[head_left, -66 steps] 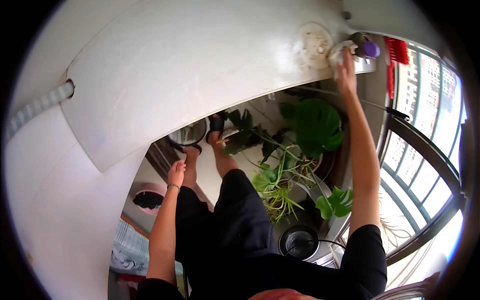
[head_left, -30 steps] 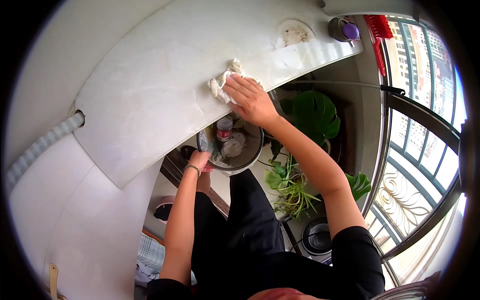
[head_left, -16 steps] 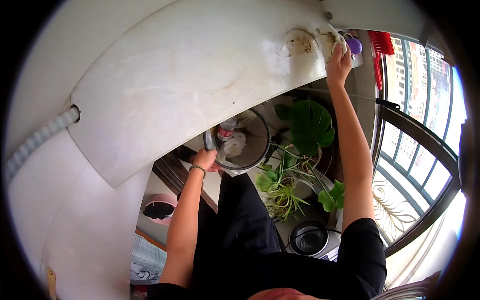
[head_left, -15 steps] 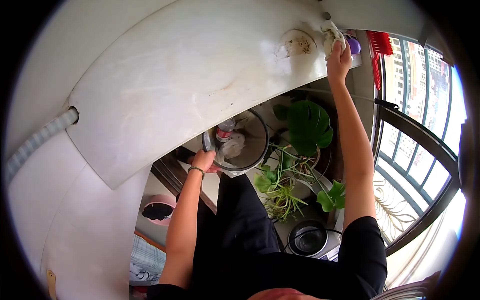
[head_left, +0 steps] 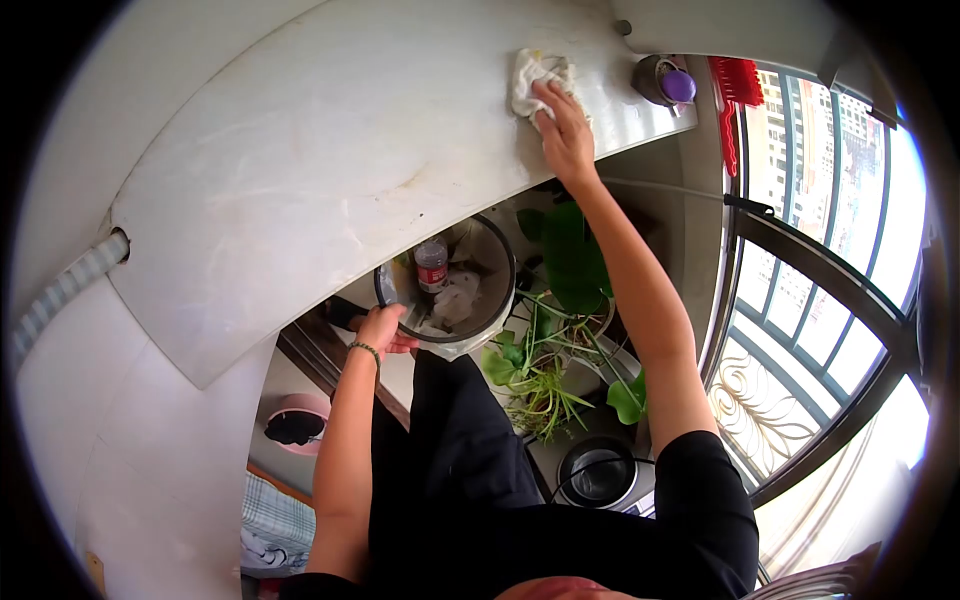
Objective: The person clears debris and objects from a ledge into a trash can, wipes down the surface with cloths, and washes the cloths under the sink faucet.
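Observation:
A pale, crumpled cloth [head_left: 536,84] lies on the white countertop [head_left: 300,170] under my right hand [head_left: 566,125], whose fingers press on it and curl at its edge. Below the counter's front edge, my left hand [head_left: 383,328] grips the rim of a round trash bin [head_left: 497,240]. Inside the bin are a bottle with a red label [head_left: 431,268] and crumpled white paper [head_left: 457,297]. Faint brownish marks show on the counter near its front edge. To the right of the cloth stands a dark container with a purple part [head_left: 678,86].
Green potted plants [head_left: 575,255] stand below the counter, right of the bin. A red brush [head_left: 737,82] hangs by the barred window. A grey hose [head_left: 75,285] enters a hole at the counter's left. A black round pan [head_left: 597,472] and a pink basin [head_left: 300,410] are lower down.
My right hand has moved left with the cloth, from beside the purple-topped container onto the round stained patch, which the cloth and hand now cover. My left hand still holds the bin.

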`<state>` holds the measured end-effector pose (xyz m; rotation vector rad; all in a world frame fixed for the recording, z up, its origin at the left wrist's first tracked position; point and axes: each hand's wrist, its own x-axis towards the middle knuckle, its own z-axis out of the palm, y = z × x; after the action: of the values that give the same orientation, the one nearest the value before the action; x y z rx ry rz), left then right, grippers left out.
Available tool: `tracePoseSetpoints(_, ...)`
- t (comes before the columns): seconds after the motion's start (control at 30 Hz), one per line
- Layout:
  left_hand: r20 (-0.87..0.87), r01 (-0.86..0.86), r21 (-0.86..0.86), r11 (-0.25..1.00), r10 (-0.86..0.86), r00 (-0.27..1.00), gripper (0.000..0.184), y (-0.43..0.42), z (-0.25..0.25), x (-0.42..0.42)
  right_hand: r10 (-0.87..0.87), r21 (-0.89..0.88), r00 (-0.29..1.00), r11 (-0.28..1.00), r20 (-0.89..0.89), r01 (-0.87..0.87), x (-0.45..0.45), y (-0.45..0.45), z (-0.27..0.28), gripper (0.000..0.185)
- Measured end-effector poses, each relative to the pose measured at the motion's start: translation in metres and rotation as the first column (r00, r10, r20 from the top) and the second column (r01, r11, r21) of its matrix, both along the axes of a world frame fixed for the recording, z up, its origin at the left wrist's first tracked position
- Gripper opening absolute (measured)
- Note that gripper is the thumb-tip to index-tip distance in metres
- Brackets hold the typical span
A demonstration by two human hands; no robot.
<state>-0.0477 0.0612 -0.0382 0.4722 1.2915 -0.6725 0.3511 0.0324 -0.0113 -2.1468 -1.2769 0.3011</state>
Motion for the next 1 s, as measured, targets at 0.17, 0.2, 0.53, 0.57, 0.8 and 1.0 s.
tracePoseSetpoints(0.17, -0.010, -0.006, 0.077, 0.997, 0.006, 1.000, 0.047, -0.003, 0.013, 0.010, 0.226, -0.062, 0.927, 0.965, -0.300, -0.256, -0.111, -0.042, 0.032, 0.032)
tracePoseSetpoints(0.2, -0.007, -0.014, 0.080, 0.997, 0.014, 1.000, 0.047, -0.005, 0.012, 0.010, 0.286, -0.025, 0.877, 0.947, -0.387, -0.320, -0.133, -0.051, 0.035, 0.031)
tracePoseSetpoints(0.53, -0.001, 0.186, 0.321, 0.929, -0.196, 0.981, 0.045, -0.009, 0.010, 0.002, -0.160, -0.186, 0.383, 0.982, -0.910, -0.031, -0.135, -0.074, 0.077, 0.031)
tracePoseSetpoints(0.57, -0.014, 0.200, 0.354, 0.914, -0.209, 0.978, 0.044, -0.009, 0.006, -0.001, -0.197, -0.181, 0.426, 0.980, -0.883, 0.079, -0.110, -0.072, 0.072, 0.031)
tracePoseSetpoints(0.8, 0.028, 0.170, 0.353, 0.920, -0.192, 0.981, 0.045, -0.013, -0.002, -0.012, -0.130, -0.098, 0.989, 0.986, 0.067, 0.137, 0.067, -0.018, 0.026, 0.060)
tracePoseSetpoints(1.0, 0.084, 0.099, 0.293, 0.951, -0.129, 0.988, 0.048, -0.017, 0.004, -0.009, -0.065, -0.163, 0.982, 0.982, 0.177, 0.094, 0.058, -0.012, 0.000, 0.071)
